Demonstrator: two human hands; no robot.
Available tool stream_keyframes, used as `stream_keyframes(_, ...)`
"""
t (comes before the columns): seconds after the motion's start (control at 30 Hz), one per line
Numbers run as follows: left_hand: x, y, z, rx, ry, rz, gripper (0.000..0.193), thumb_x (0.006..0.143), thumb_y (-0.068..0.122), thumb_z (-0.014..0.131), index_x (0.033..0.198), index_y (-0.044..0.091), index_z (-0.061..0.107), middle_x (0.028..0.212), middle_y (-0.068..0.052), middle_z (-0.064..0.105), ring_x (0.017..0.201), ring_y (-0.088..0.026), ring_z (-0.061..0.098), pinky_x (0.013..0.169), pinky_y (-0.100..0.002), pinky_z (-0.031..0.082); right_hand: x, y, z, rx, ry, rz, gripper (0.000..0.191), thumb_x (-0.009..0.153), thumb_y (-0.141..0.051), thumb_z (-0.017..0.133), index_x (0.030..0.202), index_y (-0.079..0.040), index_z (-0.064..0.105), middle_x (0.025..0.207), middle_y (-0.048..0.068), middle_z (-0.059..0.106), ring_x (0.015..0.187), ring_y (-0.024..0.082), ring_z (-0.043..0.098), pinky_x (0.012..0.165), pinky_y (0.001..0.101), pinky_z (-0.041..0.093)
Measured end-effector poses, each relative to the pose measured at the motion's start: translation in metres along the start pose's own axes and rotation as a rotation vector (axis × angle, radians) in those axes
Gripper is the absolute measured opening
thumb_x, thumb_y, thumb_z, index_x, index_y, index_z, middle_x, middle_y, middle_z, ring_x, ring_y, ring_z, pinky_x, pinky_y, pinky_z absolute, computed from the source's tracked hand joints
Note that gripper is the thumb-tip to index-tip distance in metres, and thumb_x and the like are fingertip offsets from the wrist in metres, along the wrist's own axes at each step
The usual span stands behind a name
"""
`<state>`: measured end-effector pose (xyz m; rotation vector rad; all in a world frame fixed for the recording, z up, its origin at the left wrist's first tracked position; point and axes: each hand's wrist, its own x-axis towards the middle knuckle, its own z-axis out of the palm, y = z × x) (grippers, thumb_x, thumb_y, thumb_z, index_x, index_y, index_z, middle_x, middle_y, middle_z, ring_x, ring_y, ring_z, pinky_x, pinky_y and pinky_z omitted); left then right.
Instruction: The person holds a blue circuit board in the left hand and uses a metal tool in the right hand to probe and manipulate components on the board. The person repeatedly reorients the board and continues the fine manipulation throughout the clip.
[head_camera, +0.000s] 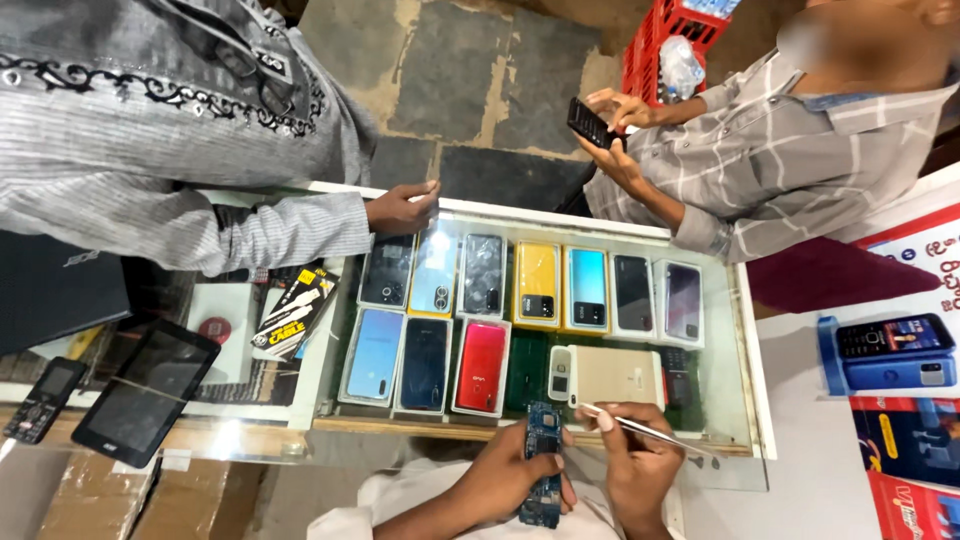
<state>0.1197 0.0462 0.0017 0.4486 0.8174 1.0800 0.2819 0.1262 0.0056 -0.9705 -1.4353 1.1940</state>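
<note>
Below, the left hand (505, 478) is curled tight around a blue circuit board (542, 462), held upright at the glass table's (740, 400) near edge; the right hand (635, 462) pinches metal tweezers (645, 430) just beside it.

Glass display case (745, 330) with phone boxes (535, 285); tablet (145, 390); red crate (665, 30); customer's black phone (588, 122).

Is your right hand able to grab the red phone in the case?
Probably not. The right hand holds tweezers, and the red phone lies under the glass top.
</note>
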Motion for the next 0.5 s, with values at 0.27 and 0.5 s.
stream_keyframes(0.27,0.022,-0.020,-0.042,0.049,0.218,0.212,0.018,0.098,0.008,0.065,0.113,0.003,0.058,0.091,-0.013,0.075,0.081,-0.021,0.076,0.073,-0.036,0.063,0.004,0.011,0.009,-0.003,-0.011,0.027,0.009,0.097,0.001,0.065,0.103,0.004,0.059,0.093,0.021,0.076,0.083,0.021,0.075,0.075,0.0312,0.062)
stream_keyframes(0.5,0.019,-0.026,-0.147,0.653,0.672,0.315,0.020,0.097,0.019,0.068,0.106,0.001,0.070,0.080,-0.008,0.078,0.066,-0.017,0.072,0.062,-0.032,0.056,0.011,0.070,0.071,0.193,-0.301,0.400,0.009,0.093,-0.003,0.067,0.100,0.001,0.064,0.088,0.018,0.076,0.080,0.019,0.074,0.073,0.0312,0.059)
